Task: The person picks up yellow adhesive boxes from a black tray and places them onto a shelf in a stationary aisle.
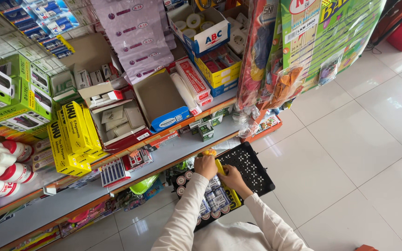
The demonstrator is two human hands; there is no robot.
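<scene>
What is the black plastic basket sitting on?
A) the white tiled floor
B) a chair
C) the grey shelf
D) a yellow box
A: the black basket rests on the white tiled floor, below the grey shelf, with both hands, left hand and right hand, reaching into it.

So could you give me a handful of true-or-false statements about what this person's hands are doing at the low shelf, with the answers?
1. Both hands are down at the black perforated basket on the floor. True.
2. The right hand touches a yellow item. True; what the item is cannot be told.
3. The left hand is lifting a yellow glue box off the upper shelf. False: those boxes stand untouched on the shelf, far from either hand.
4. The person wears dark short sleeves. False: the sleeves are long and cream-coloured.
5. Blister packs of batteries lie below the hands. True.
6. The floor is carpeted. False: it is glossy white tile.
</scene>
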